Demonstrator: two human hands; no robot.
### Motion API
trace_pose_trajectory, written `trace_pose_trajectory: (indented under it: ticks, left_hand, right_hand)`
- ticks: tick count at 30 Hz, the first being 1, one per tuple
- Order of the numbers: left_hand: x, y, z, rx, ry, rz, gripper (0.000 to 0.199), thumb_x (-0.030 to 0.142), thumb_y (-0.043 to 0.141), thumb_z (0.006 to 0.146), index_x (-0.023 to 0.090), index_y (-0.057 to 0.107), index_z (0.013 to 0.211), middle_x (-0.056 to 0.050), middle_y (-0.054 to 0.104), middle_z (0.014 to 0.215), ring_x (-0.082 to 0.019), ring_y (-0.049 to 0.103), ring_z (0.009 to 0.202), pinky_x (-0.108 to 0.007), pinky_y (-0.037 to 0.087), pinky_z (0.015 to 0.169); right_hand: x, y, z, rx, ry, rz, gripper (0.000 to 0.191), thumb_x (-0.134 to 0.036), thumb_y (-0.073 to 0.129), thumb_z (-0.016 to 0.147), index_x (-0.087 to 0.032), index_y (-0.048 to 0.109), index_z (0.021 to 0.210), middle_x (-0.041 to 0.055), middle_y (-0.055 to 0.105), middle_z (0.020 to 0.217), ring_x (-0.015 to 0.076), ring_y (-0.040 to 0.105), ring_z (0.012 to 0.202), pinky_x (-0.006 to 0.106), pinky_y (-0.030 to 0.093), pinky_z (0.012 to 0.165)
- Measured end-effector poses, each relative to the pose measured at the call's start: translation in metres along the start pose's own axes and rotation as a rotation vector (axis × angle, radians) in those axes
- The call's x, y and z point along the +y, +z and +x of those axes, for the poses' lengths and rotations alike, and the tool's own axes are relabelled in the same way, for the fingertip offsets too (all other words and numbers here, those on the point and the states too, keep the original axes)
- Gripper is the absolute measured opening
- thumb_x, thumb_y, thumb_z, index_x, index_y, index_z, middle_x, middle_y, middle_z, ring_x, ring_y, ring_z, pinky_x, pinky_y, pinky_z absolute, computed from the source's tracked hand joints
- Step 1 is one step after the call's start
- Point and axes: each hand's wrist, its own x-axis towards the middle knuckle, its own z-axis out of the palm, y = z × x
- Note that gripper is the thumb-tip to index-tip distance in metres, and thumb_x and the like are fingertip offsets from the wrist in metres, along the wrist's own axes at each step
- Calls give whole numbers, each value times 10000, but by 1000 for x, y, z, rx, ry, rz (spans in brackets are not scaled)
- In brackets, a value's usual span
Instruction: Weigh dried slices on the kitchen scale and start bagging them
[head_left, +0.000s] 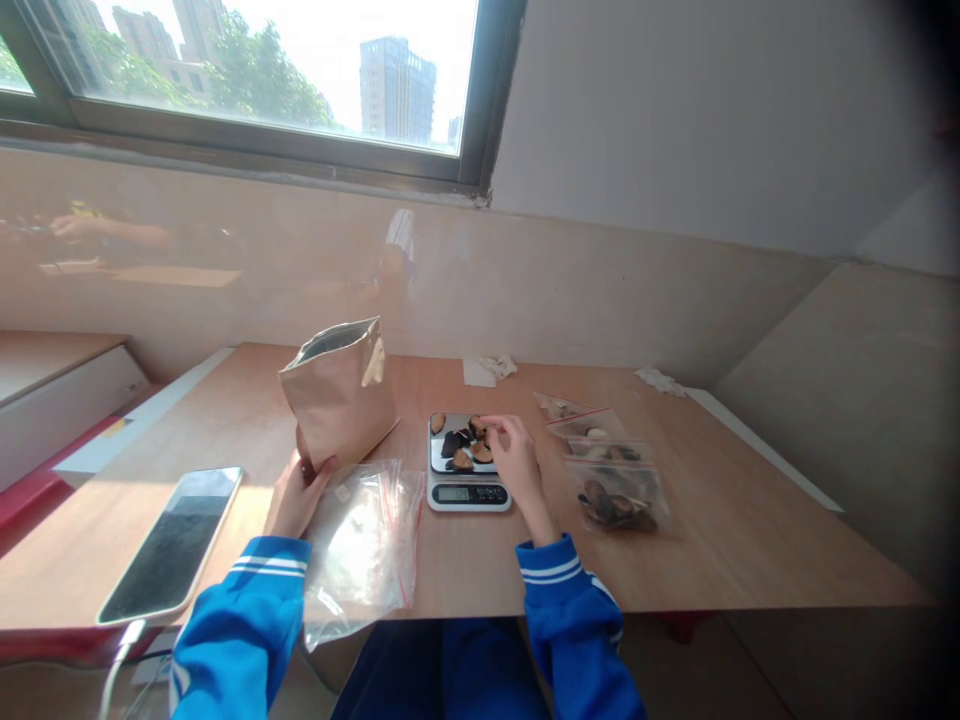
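Observation:
My left hand (298, 492) grips the lower left corner of an open-topped brown kraft paper bag (337, 410), which stands tilted on the table. Over the white digital kitchen scale (471, 512), my right hand (515, 455) has its thumb and fingers pinched at a dried mushroom piece (477, 425) near the right of the metal plate. Several more dark and tan dried mushroom pieces (456, 442) lie on that plate. The scale's display is lit, but its digits are too small to read. Clear zip bags (356, 545) with red seals lie beside my left forearm, overhanging the table's front edge.
Right of the scale lie clear zip bags (619, 505) holding dried pieces. A phone (174, 545) with a white cable (116, 660) rests at the left. Crumpled white paper (495, 368) lies near the wall, with another scrap (660, 381) at the back right.

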Motion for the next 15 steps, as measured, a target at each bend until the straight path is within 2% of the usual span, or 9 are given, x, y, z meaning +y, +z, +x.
trace_pose_trajectory:
  ticks: [8,15]
  left_hand:
    - [0,0,0,16,-5,24,581,598,490,778,158,573,1148,-96,693,870,-283,652,824,-352,489,679]
    - [1,1,-1,18,-5,-19,558,577,501,779,163,557,1150,-103,696,951,-287,647,890,-351,486,713]
  right_hand:
    - [12,-6,-31,57,6,-131,244,-171,437,866,-220,667,929,74,592,969,222,532,961,398,381,910]
    - [36,-9,-55,178,64,-279,264,-161,432,856,-208,669,961,109,542,1070,251,494,1040,446,369,922]
